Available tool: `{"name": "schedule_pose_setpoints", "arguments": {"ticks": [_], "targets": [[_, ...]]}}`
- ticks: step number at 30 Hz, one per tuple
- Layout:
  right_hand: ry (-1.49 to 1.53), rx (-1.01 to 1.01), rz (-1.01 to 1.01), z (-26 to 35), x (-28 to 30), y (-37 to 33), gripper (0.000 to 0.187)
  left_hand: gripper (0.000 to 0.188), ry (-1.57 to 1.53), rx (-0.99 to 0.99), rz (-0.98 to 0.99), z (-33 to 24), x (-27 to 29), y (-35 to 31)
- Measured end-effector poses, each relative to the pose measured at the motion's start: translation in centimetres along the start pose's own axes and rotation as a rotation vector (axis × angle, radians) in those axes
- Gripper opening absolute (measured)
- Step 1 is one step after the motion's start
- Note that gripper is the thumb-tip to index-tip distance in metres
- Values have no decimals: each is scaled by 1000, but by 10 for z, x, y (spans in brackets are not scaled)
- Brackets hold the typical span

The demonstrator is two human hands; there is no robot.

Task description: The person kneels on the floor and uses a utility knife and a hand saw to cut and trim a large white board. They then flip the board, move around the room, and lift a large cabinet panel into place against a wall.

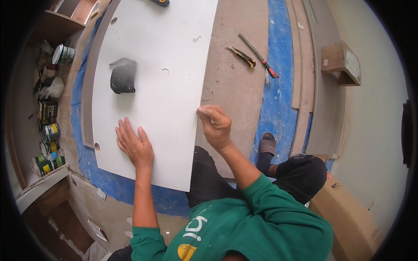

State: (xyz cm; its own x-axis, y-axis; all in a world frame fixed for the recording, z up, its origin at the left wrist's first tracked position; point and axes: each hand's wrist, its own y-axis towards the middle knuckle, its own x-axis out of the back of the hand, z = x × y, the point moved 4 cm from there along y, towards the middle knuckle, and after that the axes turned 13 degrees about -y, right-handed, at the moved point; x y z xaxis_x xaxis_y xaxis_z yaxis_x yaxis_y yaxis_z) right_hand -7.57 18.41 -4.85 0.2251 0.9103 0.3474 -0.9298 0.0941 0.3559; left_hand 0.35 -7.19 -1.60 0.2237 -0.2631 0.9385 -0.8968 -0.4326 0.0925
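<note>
A large white panel with round holes near its left edge lies before me. My left hand rests flat on it, fingers stretched. At the panel's right edge, my right hand is closed in a pinch; a tiny pale bit shows at the fingertips, too small to name. Beyond my left hand is a dark rounded object with a thin curved part at its far end; its kind is unclear. To the right, a yellow-and-black utility knife lies beside a long thin file-like tool with a red-and-black handle.
The white panel lies over brown boards and blue sheeting. Pale shavings are scattered about. Tubs and cans line the left side. A wooden box stands far right, and a cardboard carton is near my right knee.
</note>
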Motion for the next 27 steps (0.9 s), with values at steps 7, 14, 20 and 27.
{"name": "schedule_pose_setpoints", "arguments": {"ticks": [7, 14, 20, 27], "targets": [[-398, -24, -3, -39, 8, 194, 11, 57, -34, -38, -24, -16, -2, 11], [-287, 250, 123, 65, 21, -93, 11, 57, -21, 0, -67, 5, -1, 1], [-554, 218, 154, 30, 10, 19, 6, 57, -82, -15, -96, 4, -2, 4], [-478, 331, 148, 56, 13, -48, 4, 56, -40, -34, -142, 7, -6, 3]]}}
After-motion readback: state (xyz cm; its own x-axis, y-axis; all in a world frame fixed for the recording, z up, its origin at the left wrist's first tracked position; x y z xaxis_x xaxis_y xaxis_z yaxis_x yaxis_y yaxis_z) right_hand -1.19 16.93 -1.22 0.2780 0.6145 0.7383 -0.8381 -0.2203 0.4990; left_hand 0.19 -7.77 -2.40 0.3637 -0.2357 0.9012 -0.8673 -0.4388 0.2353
